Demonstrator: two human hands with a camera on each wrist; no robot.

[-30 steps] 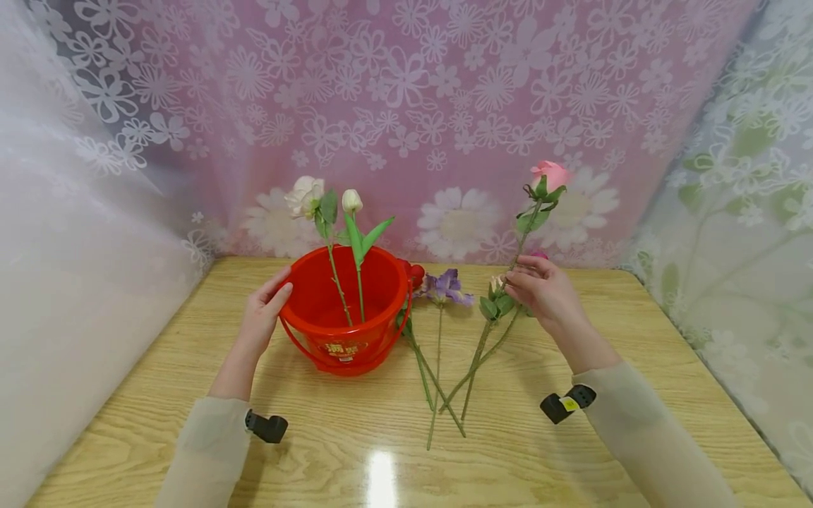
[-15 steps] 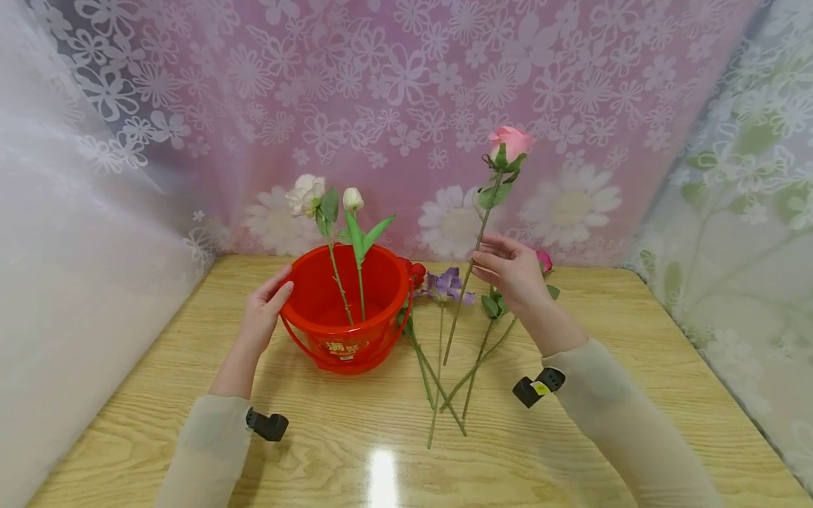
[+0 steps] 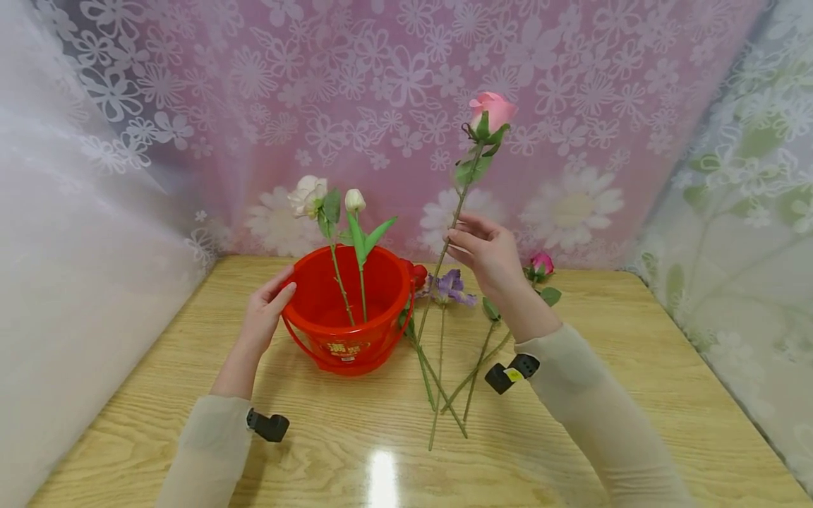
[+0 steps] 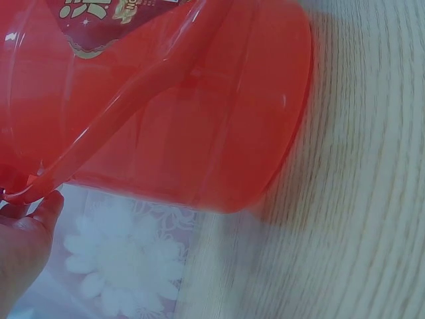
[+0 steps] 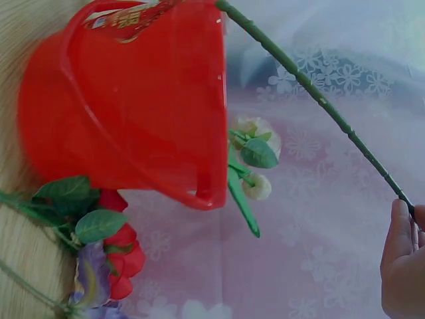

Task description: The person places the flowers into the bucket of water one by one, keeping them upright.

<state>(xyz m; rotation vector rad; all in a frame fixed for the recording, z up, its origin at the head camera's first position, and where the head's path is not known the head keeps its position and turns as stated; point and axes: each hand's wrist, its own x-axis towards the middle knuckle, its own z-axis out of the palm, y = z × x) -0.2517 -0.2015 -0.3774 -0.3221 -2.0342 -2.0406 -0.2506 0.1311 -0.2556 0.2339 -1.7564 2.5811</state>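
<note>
My right hand pinches the stem of a pink rose, its bloom raised high and the stem slanting down to the left. In the right wrist view the bare stem crosses in front of the bucket's rim at its lower end. At the left, my left hand grips the rim of a red plastic bucket, which stands on the table. Inside the bucket lean a white rose and a white tulip with green leaves.
On the wooden table, right of the bucket, lie a purple flower, red blooms and a magenta rose, their stems crossing toward the front. A pink flowered curtain hangs behind.
My right hand has moved left and up, lifting the pink rose away from the other flowers toward the bucket. The left hand and bucket have stayed in place.
</note>
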